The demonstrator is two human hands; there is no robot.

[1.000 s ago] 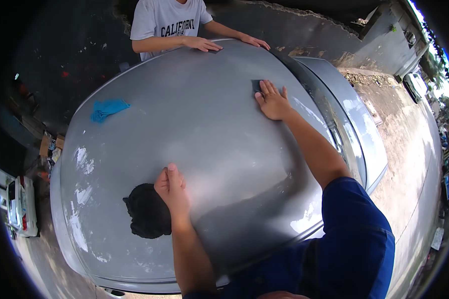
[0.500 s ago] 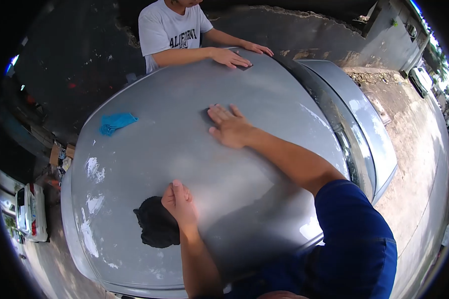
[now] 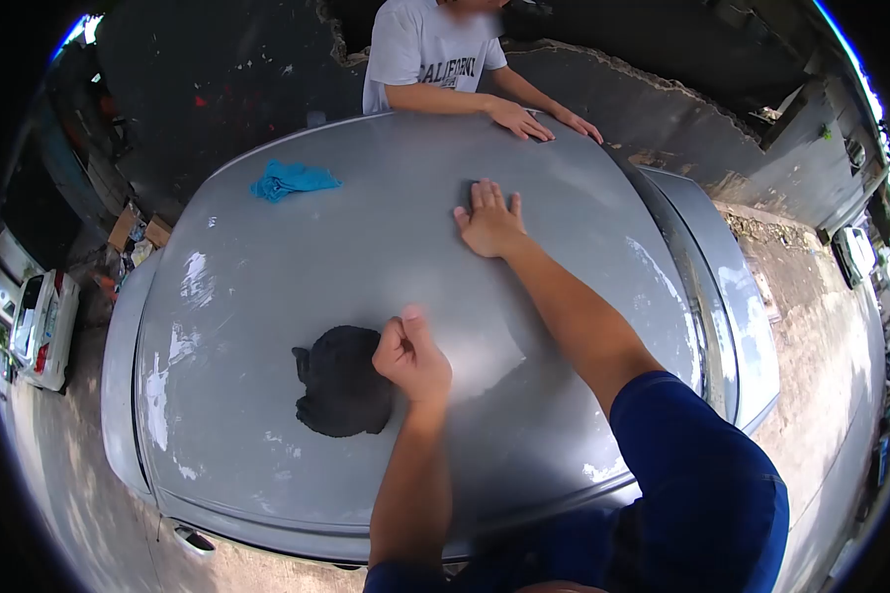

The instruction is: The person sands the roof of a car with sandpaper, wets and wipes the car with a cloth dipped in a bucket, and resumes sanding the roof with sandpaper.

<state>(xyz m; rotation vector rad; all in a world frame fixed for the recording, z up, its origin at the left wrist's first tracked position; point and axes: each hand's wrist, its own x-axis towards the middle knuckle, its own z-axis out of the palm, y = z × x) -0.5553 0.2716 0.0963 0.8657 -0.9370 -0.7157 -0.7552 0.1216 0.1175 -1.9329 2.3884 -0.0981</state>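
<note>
My right hand (image 3: 491, 222) lies flat on the grey car roof (image 3: 346, 267), fingers stretched out and slightly spread. A thin dark piece, like sandpaper (image 3: 473, 186), peeks out beside and under its fingers. Closer to me, my left hand (image 3: 415, 358) is curled into a fist with the thumb up, and nothing shows in it. Just left of the fist a black cloth (image 3: 344, 385) lies crumpled on the roof; the hand covers part of its right edge, and whether they touch I cannot tell.
Across the roof another person (image 3: 435, 59) rests both hands near its far edge. A blue cloth (image 3: 294, 181) lies at the far left of the roof. A dark wall (image 3: 237, 99) stands behind, and a white car (image 3: 44, 326) is parked at left.
The view has shifted, so the roof and cloths appear moved. My right hand now points more directly away from me. The other person's nearer hand has slid towards their other hand.
</note>
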